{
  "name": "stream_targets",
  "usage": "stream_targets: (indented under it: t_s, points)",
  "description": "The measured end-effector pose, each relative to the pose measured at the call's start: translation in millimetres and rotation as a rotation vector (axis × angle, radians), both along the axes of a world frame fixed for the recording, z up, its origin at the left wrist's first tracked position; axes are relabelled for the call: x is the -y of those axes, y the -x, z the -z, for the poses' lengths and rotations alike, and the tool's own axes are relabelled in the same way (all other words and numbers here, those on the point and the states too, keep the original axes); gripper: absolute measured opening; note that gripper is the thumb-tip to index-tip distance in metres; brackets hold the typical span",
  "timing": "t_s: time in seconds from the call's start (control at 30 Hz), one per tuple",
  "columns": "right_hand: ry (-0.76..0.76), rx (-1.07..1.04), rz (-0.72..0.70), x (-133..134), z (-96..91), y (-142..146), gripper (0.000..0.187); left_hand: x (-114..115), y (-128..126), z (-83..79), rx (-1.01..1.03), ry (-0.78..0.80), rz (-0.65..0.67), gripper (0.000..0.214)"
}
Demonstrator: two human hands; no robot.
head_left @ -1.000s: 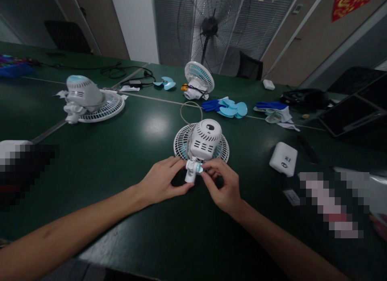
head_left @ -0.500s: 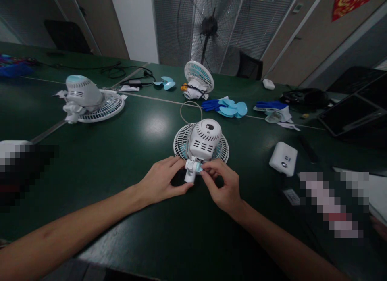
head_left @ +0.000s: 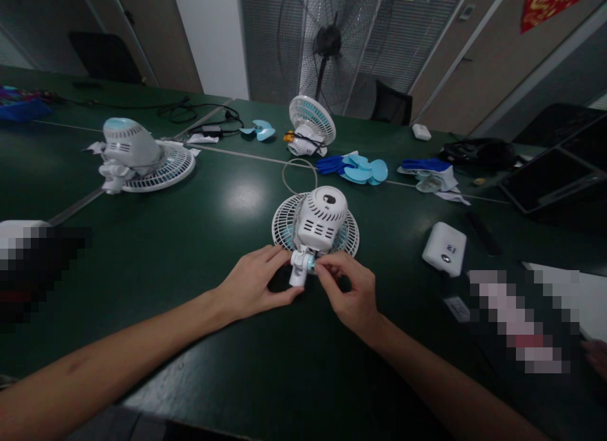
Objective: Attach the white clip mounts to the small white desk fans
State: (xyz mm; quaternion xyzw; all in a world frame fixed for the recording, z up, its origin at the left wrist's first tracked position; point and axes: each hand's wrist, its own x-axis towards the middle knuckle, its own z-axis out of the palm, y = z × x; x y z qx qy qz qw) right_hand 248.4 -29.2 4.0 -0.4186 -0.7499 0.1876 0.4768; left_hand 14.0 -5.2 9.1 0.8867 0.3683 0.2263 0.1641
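A small white fan (head_left: 322, 216) lies grille-down on the green table, its slotted motor housing facing up. From the housing a white clip bracket (head_left: 298, 276) points toward me, with a light blue knob (head_left: 310, 262) on its right side. My left hand (head_left: 253, 283) grips the bracket from the left, thumb near its lower end and fingertips by its upper part. On the other side, my right hand (head_left: 348, 286) pinches the blue knob between thumb and forefinger, which partly cover it.
Another white fan (head_left: 142, 156) lies at left, and a third (head_left: 310, 124) stands behind. Light blue blades (head_left: 365, 169) rest on blue gloves beyond my fan. A white power bank (head_left: 444, 248) is at right. Another person's hand (head_left: 595, 355) shows at the right edge.
My right hand's fingertips have shifted slightly on the blue knob. The fan and my left hand stay in place.
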Motion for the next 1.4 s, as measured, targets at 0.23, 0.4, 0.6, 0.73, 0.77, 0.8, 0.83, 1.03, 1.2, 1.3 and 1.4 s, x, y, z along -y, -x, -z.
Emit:
stream_targets:
  t_s: [0.23, 0.4, 0.6, 0.73, 0.77, 0.8, 0.83, 1.03, 1.2, 1.3, 1.4]
  points:
    - [0.027, 0.002, 0.035, -2.7, 2.1, 0.1, 0.007, 0.2, 0.1, 0.2, 0.0, 0.004, -0.004, 0.04]
    - [0.031, -0.018, 0.068, -3.2, 5.6, 1.1, 0.007, -0.3, -0.1, 2.4, 0.002, 0.011, -0.002, 0.041]
    - [-0.013, -0.027, -0.01, 0.2, 3.0, -0.4, 0.024, -0.4, 0.2, 2.4, 0.009, 0.006, 0.004, 0.041]
    - [0.013, -0.024, -0.047, 0.3, 2.2, -0.5, 0.029, -0.6, 0.0, 2.3, 0.018, 0.004, 0.0, 0.041]
    - [0.02, -0.023, -0.053, 0.1, 2.6, -0.3, 0.029, -0.6, -0.1, 2.4, 0.019, 0.005, -0.002, 0.04]
    - [0.023, -0.021, -0.055, -0.3, 3.1, -0.3, 0.028, -0.5, -0.2, 2.5, 0.021, 0.006, -0.003, 0.041]
    - [0.023, -0.02, -0.052, -0.6, 3.6, -0.4, 0.028, -0.5, -0.2, 2.6, 0.025, 0.005, -0.003, 0.041]
    - [0.002, -0.008, -0.018, -2.4, 6.0, -3.0, 0.025, -0.4, -0.3, 1.5, 0.037, 0.013, 0.003, 0.041]
    - [0.016, -0.006, 0.0, -2.6, 5.6, -3.5, 0.015, 0.7, -0.6, -0.1, 0.036, 0.019, -0.005, 0.039]
    - [0.019, 0.002, 0.008, -3.4, 4.8, -3.0, 0.007, 1.0, -0.7, 0.4, 0.029, 0.015, -0.013, 0.039]
    - [0.028, 0.022, -0.008, -4.8, 4.0, -2.0, 0.008, 0.8, -0.7, 1.5, 0.033, 0.006, -0.016, 0.04]
